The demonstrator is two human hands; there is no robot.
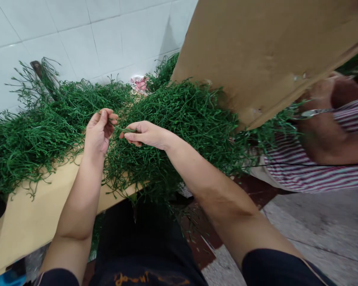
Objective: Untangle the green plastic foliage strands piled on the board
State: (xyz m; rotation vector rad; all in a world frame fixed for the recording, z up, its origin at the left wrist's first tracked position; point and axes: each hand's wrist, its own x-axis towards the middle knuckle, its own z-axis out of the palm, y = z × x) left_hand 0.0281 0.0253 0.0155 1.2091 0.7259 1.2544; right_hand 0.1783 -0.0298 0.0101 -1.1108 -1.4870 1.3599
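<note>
A sprig (123, 129) of thin green stem was stretched between two bare hands, above the board (44, 214) and well back from its near edge. The right hand (140, 133) was closed in a pinch, thumb against fingers, on one end of the sprig. The left hand (102, 124), palm turned toward the right, had its fingers curled in to the thumb around the other end; how firmly it held could not be told. Under and just behind the hands, the right heap (179, 115) of the same green stems covered the right part of the board and spilled over its near edge. The left heap (56, 111) ran along the far edge to the left, leaving a tan strip of board showing near the near edge. A brown stick (36, 69) poked up, tilted, from the back of the left heap. Near the far edge, between the heaps, sat something pink (140, 84) and white, too small to make out. Behind it all rose a white tiled wall (71, 35). A large cardboard sheet (256, 51) stood slanted over the right heap. Beyond it, at the right, another person in a striped top (310, 171) was partly visible, near more green stems. Below lay a grey floor (325, 222).
</note>
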